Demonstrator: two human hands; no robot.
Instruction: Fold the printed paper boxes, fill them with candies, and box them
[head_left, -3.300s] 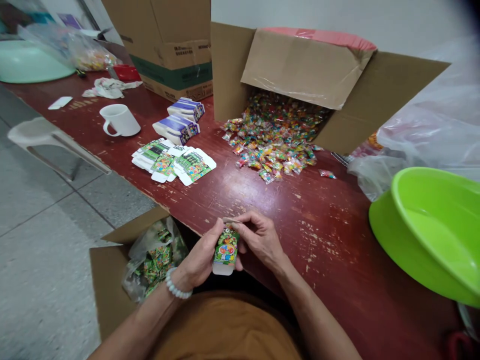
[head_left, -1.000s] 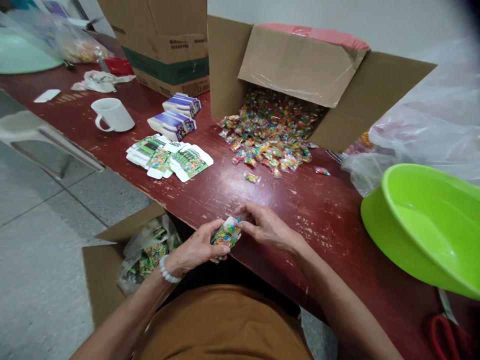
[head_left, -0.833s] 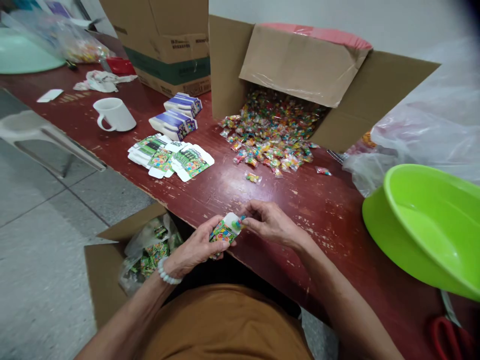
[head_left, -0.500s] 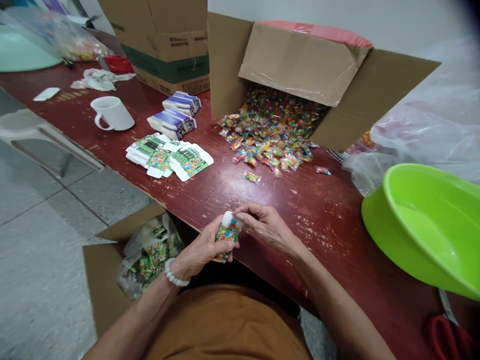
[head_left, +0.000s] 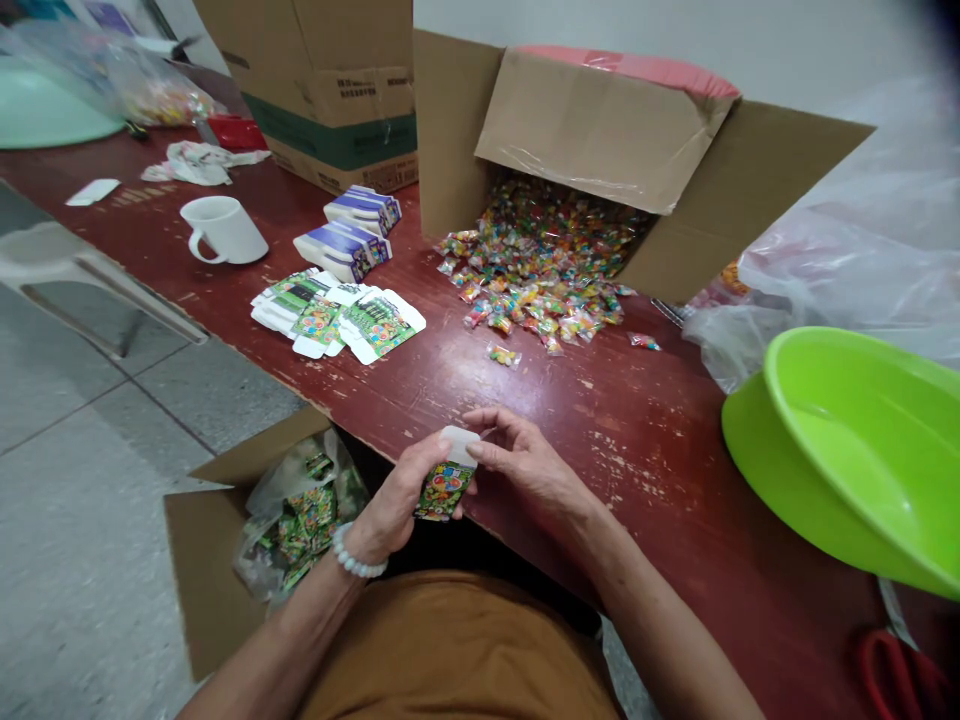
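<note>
before us lies a red table; from our hands, an open carton with wrapped candies is at one o'clock, a green basin at three. our left hand is curled round a small green box; our right hand, half curled, has its thumb at the box's white flap, we cannot tell how gripped. one candy packet lies apart at one o'clock.

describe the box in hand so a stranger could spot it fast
Find the dark red table, then its near edge. By that edge, the person's left hand holds a small green printed box, white flap up. Unlike the green cartons lying on the table, this one is held.
</note>
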